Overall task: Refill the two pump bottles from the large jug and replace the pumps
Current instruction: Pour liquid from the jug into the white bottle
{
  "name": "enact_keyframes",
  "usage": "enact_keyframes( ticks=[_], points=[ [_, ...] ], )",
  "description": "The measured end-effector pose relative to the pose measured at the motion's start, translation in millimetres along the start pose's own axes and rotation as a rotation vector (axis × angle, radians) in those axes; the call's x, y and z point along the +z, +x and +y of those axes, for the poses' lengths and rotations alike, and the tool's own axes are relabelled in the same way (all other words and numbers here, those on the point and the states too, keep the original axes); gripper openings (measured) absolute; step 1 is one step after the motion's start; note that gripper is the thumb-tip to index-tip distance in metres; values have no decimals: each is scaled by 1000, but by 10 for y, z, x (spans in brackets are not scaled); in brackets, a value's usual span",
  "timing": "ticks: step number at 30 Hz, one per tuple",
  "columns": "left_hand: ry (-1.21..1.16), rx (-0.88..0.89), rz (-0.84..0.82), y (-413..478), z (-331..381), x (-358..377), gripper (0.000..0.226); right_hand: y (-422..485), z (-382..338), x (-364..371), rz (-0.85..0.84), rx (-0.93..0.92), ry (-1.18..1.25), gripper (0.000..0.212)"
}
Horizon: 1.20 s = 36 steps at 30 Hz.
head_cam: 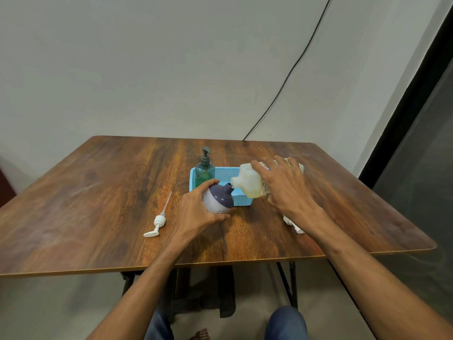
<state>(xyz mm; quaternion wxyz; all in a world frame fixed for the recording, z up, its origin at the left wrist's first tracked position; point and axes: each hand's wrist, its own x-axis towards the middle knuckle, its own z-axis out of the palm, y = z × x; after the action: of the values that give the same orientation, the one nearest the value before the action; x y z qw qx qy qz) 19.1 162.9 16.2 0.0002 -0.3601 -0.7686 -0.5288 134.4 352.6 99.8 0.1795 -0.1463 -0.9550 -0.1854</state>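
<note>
Both bare forearms extended forward, both hands occupied.
Left hand (196,212) wraps the round bottle (219,200), fingers above, thumb below; right hand (286,190) grips the tipped jug (247,182) from above, fingers spread.

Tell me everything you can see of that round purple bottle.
The bottle is round, dark purple on top and pale with small spots below, plastic by its look. Its pump is off, the neck open. The left hand grips it, tilted right, neck at the spout of the jug, in front of the blue basket.
</note>
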Motion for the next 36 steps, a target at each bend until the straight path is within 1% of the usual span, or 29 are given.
enact_keyframes(
  ticks=[4, 7, 9, 11, 13, 16, 19, 23, 26, 29, 33, 36],
  points=[
    [-11, -6, -4, 6, -19, 18, 93, -13, -3, 10, 5, -2, -1, 82],
    [0, -16, 16, 38, -37, 35, 102, -13, -8, 16, 12, -4, -16, 81],
    [-6, 12, 13, 24, -25, 27, 97, -9, -13, 15, 17, -5, -25, 81],
    [-7, 36, 13, 22, -30, 25, 99, -5, -14, 11, 19, -5, -26, 82],
    [-31, 17, 23, 36, -50, 42, 101, 0, -11, 10, 18, -7, -22, 83],
    [-35, -3, 14, 56, -80, 58, 98, 7, -8, 4, 17, -10, -23, 82],
    [-55, -22, 17, 80, -120, 76, 102, 13, -8, -1, 9, -12, -28, 83],
    [-59, -42, 16, 100, -174, 107, 98, 8, -7, -17, 6, -15, -31, 84],
    [-70, -37, 18, 96, -180, 116, 101, -1, -1, -27, 8, -16, -41, 83],
    [-78, -14, 4, 84, -150, 96, 96, 3, -2, -38, 7, -15, -42, 84],
    [-73, -2, 8, 71, -146, 71, 102, 9, -6, -56, 14, -18, -43, 84],
    [-36, 34, 5, 56, -87, 29, 91, 11, -4, -56, 16, -19, -45, 83]
  ],
)
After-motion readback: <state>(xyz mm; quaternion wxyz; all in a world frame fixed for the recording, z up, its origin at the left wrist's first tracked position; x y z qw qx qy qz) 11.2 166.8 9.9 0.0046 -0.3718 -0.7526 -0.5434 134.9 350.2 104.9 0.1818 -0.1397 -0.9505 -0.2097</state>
